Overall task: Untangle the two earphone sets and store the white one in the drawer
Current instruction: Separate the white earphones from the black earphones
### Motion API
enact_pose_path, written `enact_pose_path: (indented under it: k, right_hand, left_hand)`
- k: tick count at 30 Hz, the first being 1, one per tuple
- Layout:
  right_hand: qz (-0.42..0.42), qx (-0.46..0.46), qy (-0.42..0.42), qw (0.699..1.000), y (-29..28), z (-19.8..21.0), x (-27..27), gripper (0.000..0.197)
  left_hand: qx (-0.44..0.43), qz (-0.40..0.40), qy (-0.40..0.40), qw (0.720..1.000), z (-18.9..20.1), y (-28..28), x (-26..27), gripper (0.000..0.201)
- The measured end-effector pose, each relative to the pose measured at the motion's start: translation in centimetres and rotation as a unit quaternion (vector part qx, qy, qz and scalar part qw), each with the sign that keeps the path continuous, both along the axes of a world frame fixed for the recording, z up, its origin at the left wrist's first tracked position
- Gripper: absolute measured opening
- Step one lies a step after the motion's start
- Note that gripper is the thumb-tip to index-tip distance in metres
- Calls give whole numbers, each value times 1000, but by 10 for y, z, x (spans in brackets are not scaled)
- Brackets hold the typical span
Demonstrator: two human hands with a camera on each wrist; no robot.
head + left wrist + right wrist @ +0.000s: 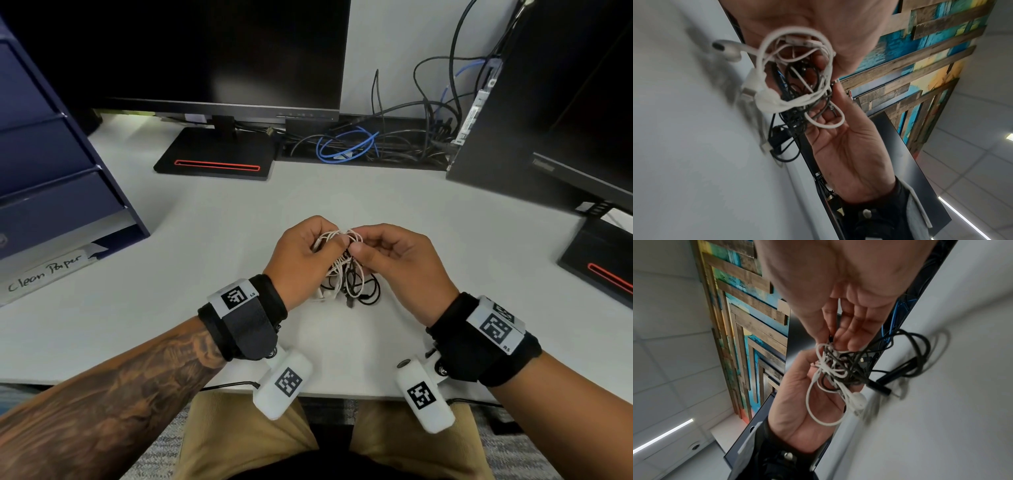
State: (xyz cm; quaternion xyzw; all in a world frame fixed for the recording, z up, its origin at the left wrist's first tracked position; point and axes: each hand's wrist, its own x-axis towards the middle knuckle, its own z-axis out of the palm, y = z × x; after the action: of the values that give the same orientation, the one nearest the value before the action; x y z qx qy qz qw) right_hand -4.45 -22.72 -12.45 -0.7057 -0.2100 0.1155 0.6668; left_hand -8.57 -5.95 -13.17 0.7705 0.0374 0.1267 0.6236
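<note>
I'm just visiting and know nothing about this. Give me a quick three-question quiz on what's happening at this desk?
1. True or false: the white earphones are already free of the black earphones.
2. Which hands hold the tangle: A left hand only, B right hand only, C both?
3. Fill in: the blue drawer unit stands on the person's ____ side of the desk.

Key: 1 false, they are tangled together. 2 C. 3 left.

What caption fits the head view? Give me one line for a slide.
Both hands, left hand and right hand, hold tangled white earphones and black earphones above the desk.
</note>
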Motion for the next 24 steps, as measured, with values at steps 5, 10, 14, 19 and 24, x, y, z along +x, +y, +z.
enact_pose_path:
  k: [5, 10, 14, 19, 24]
  right_hand:
    - [-5, -9, 19, 1000, -1, -1, 1, 19]
    - [8, 25, 40, 999, 0, 1, 0, 22]
    - [12, 64, 45, 997, 1, 1, 1, 21]
    - [8, 73, 44, 996, 1, 2, 2, 19]
    - [-3, 66, 33, 997, 1, 2, 1, 18]
  left_hand:
    - [-6, 5, 6, 1000, -1, 1, 2, 15]
    - [-15, 4, 12, 1000, -3, 3, 4, 16]
    - [-41, 3, 10, 999, -2, 5, 4, 19]
    - [-73, -14, 22, 997, 0, 4, 3, 11]
    - [-83, -33, 10, 996, 4, 2, 0, 11]
